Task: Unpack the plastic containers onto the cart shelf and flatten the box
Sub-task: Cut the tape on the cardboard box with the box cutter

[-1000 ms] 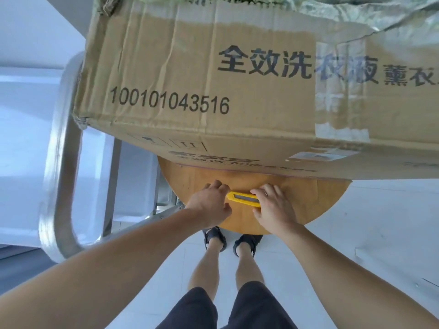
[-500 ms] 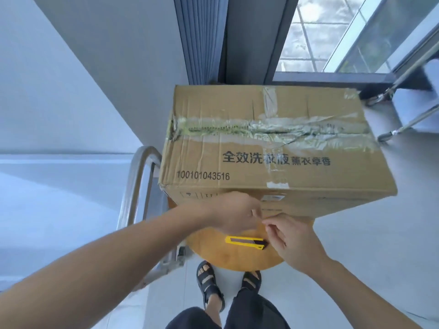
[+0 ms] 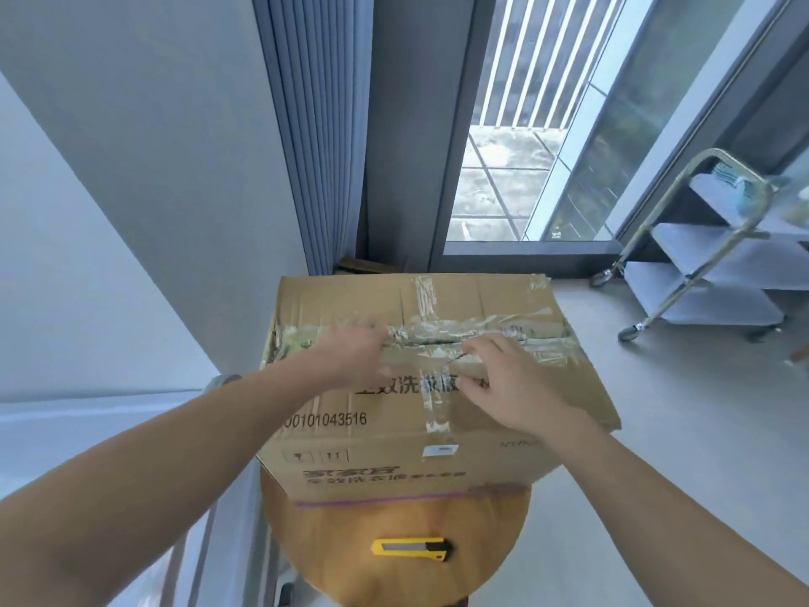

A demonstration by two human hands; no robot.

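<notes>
A taped cardboard box [image 3: 394,435] with black print stands on a round wooden table [image 3: 332,558]. Clear tape runs along its top seam, where a dark slit shows in the middle. My left hand [image 3: 350,352] lies blurred over the left part of the seam, and its grip is unclear. My right hand [image 3: 508,378] sits just right of the slit, fingertips curled at the seam and thumb on the near flap. No plastic containers are visible. The metal cart [image 3: 700,273] with grey shelves stands on the floor at the far right.
A yellow utility knife [image 3: 411,548] lies on the table in front of the box. A metal rail [image 3: 210,510] rises at the table's left. A grey curtain [image 3: 319,138] and a glass door [image 3: 525,124] stand behind the box. Bare floor lies between box and cart.
Both hands left the knife on the table and rose to the taped seam on top of the box. The view has lifted from the box's side to its top.
</notes>
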